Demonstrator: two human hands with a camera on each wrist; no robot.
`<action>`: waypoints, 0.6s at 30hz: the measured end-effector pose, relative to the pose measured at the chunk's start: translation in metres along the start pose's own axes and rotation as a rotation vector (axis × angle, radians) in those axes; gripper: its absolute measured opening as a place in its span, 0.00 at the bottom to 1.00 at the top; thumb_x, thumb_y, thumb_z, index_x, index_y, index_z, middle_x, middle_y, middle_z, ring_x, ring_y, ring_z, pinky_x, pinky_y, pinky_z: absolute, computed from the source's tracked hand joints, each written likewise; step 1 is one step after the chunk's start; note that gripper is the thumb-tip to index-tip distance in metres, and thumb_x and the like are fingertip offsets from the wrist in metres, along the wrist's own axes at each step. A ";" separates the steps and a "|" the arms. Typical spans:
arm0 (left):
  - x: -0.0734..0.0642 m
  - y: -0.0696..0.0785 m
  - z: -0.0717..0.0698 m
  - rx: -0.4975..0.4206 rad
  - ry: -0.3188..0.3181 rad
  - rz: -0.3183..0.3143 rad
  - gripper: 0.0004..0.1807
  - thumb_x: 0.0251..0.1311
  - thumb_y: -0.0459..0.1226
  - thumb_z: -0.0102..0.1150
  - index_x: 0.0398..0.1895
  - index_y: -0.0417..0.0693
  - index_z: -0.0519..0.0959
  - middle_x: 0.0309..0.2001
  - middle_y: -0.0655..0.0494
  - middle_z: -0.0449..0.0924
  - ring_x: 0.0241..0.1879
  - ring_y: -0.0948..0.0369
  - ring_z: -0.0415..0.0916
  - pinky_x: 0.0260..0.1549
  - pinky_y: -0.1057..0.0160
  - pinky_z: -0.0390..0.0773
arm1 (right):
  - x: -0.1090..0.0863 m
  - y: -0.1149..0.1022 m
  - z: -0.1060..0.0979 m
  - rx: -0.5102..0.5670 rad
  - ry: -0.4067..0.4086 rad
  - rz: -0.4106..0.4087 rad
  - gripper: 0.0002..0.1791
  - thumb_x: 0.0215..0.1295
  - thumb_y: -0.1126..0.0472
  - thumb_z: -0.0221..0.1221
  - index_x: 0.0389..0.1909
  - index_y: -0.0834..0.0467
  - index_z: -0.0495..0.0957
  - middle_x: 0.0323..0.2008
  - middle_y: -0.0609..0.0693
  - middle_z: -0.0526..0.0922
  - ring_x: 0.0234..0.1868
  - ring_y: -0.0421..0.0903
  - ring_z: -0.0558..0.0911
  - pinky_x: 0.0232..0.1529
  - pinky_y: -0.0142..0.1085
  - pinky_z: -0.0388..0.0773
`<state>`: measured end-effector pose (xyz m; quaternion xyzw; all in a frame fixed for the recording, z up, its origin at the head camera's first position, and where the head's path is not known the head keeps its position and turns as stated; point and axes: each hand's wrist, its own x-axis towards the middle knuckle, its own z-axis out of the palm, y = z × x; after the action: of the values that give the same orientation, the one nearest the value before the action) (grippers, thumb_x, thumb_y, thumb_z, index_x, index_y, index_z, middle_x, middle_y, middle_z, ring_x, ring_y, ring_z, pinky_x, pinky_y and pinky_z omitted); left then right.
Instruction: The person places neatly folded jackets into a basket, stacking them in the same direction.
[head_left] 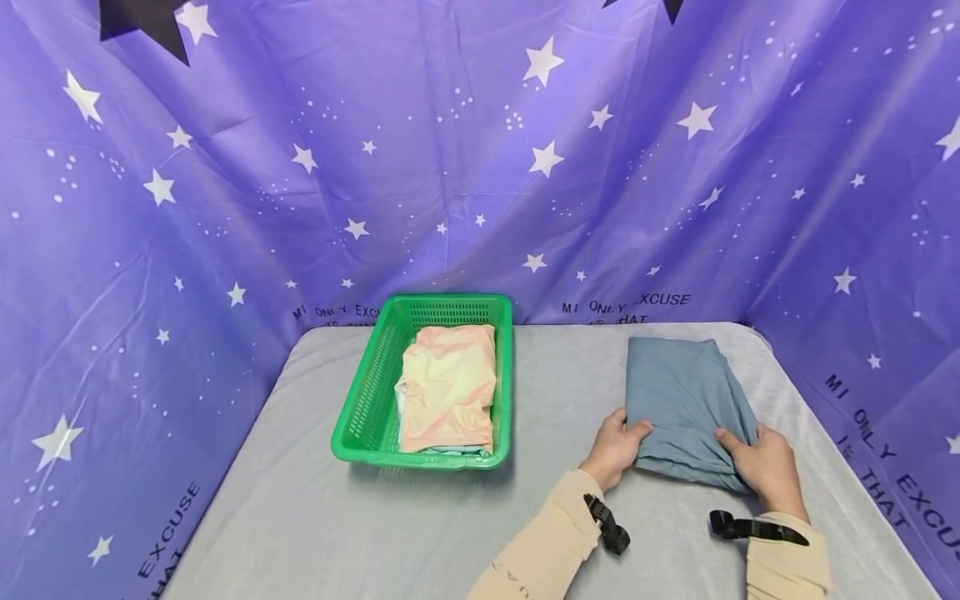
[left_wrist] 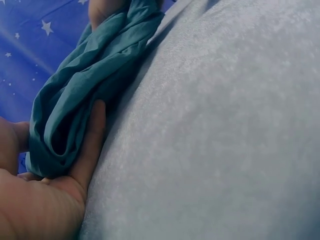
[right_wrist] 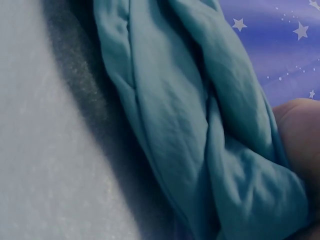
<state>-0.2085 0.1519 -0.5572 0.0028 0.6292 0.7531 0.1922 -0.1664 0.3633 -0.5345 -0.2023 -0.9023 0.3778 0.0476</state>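
Note:
A folded blue-grey garment (head_left: 682,404) lies at the right side of the table; its exact kind cannot be told from the folds. My left hand (head_left: 615,450) holds its left near edge, thumb on top. In the left wrist view a finger of the left hand (left_wrist: 50,205) reaches under the layered, rolled-looking edge of the cloth (left_wrist: 95,75). At the opposite edge my right hand (head_left: 768,467) grips the near right corner, with the thumb over the cloth. The right wrist view shows loose folds of the garment (right_wrist: 170,100) and only part of the right hand (right_wrist: 302,135).
A green plastic basket (head_left: 352,417) stands left of the garment, with a pink folded garment (head_left: 450,383) on top of other cloth inside. Grey plush fabric covers the table (head_left: 360,533). Purple star-printed curtains (head_left: 465,167) enclose the back and sides.

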 end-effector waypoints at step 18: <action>-0.007 0.013 -0.001 -0.024 -0.007 -0.007 0.16 0.74 0.40 0.57 0.62 0.56 0.77 0.52 0.57 0.85 0.49 0.60 0.82 0.56 0.53 0.80 | -0.008 -0.008 -0.006 0.041 0.025 -0.070 0.31 0.76 0.47 0.55 0.58 0.74 0.73 0.58 0.77 0.75 0.56 0.71 0.77 0.51 0.58 0.74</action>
<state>-0.2060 0.1476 -0.5437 0.0010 0.6196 0.7597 0.1973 -0.1601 0.3593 -0.5244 -0.1742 -0.9003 0.3916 0.0764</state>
